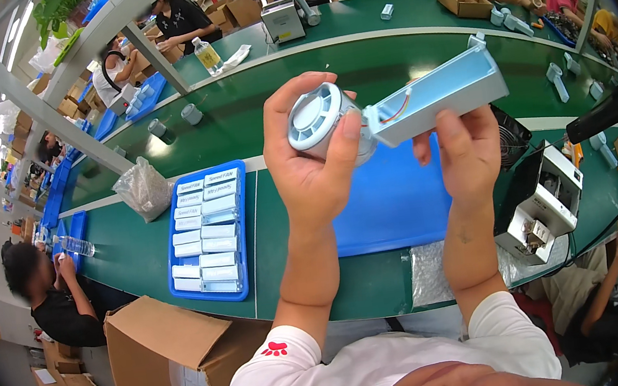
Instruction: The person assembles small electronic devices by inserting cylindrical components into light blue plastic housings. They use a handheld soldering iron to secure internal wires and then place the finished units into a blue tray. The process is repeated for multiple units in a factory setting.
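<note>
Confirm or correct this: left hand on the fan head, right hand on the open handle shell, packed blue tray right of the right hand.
Wrong side: the head view shows the packed blue tray left of the left hand, which grips the fan head; the right hand holds the handle shell.

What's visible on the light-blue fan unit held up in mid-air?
The fan unit is pale blue and looks plastic: a round head with slots radiating across its face, joined to a long, trough-like housing. The housing is open along its upper side, with thin coloured wires inside near the head. It slants up to the right, raised above the green table. The left grip wraps the head; the right grip holds the housing from below.
</note>
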Tool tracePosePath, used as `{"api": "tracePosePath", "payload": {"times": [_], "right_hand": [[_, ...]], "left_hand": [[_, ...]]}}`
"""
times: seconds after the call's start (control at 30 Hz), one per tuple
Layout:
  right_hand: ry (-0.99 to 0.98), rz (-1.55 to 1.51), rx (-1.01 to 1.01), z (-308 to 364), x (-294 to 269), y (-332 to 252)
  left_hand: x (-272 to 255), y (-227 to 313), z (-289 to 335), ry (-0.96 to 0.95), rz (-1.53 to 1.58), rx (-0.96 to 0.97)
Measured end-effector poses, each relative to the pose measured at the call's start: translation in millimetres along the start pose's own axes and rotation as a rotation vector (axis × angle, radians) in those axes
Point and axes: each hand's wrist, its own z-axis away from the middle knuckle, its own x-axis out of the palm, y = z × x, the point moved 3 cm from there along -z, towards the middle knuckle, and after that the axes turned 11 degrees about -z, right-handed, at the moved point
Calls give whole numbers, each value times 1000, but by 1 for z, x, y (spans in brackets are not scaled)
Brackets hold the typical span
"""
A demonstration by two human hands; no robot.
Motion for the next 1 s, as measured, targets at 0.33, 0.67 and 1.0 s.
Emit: {"api": "tracePosePath", "payload": {"times": [0.33, 0.67, 1.0], "right_hand": [[-40, 222, -96, 8, 4, -4], [-22, 364, -193, 4, 8, -7], [-6, 383, -237, 4, 7, -9]], "left_hand": [[3, -3, 0, -14, -86, 32], [4, -4, 0, -46, -112, 56], [5, -7, 1, -111, -126, 20]]}}
